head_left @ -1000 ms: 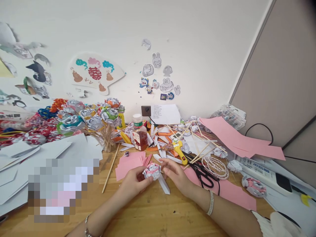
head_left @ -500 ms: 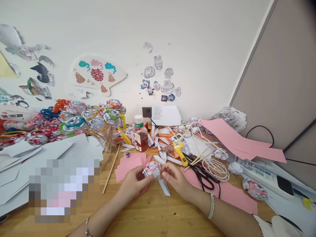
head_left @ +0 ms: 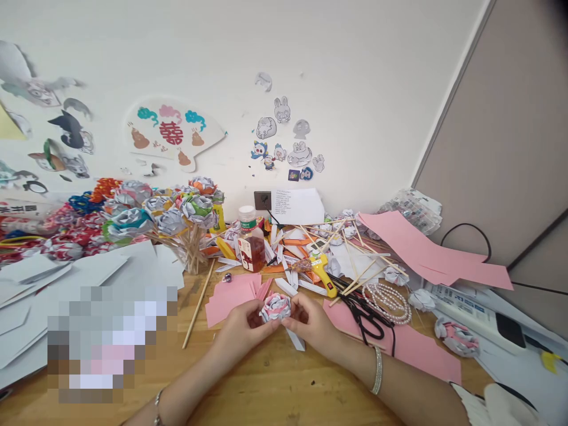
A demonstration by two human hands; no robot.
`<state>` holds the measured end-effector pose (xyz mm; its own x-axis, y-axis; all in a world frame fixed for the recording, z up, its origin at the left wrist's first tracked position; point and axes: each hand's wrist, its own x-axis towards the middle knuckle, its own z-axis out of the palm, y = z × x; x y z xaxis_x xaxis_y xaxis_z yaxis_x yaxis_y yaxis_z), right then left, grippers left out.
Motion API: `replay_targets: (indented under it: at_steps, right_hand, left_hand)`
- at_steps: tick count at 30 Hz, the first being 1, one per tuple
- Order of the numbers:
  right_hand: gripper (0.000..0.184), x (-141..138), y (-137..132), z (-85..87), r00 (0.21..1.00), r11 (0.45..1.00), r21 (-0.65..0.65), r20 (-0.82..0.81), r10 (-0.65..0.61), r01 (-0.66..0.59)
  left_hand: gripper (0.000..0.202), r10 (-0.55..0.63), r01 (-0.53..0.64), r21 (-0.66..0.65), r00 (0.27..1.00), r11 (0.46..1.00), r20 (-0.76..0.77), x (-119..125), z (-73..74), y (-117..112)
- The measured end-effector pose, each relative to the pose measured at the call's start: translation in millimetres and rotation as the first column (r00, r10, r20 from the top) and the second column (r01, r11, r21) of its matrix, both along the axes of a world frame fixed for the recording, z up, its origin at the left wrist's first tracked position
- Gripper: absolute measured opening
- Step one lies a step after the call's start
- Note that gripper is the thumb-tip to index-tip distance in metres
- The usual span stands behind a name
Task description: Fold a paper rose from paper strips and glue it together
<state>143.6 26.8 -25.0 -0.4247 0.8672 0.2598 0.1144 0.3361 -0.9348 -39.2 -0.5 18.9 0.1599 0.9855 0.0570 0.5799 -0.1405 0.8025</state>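
Between my two hands is a white and pink paper flower (head_left: 275, 308), held just above the wooden table (head_left: 266, 390). My left hand (head_left: 245, 324) is closed on its left side, thumb at the lower front. From the right, my right hand (head_left: 309, 322) grips the flower with thumb and fingers. A folded white paper strip (head_left: 295, 340) lies under my right hand, partly hidden by it. Just behind the hands are pink paper pieces (head_left: 233, 296) and more white strips.
A yellow glue gun (head_left: 325, 275), black scissors (head_left: 368, 322) and a pearl bead string (head_left: 387, 303) lie to the right. A jar of reddish liquid (head_left: 251, 245) stands behind. Paper flowers on sticks (head_left: 195, 210) stand left, near stacked white paper (head_left: 89, 272). One stick (head_left: 198, 305) lies left of the hands.
My right hand has moved left and now touches the flower, where it was a little apart before. The white strip is more covered by that hand.
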Motion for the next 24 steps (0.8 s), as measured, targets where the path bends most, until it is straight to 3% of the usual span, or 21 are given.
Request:
replay_targets:
  at_steps: [24]
  right_hand:
    - [0.029,1.3,2.7,-4.8,1.0,1.0,0.018,0.025,0.003,-0.004]
  left_hand:
    - [0.043,-0.017,0.017,-0.013,1.0,1.0,-0.023,-0.1,-0.1,0.3]
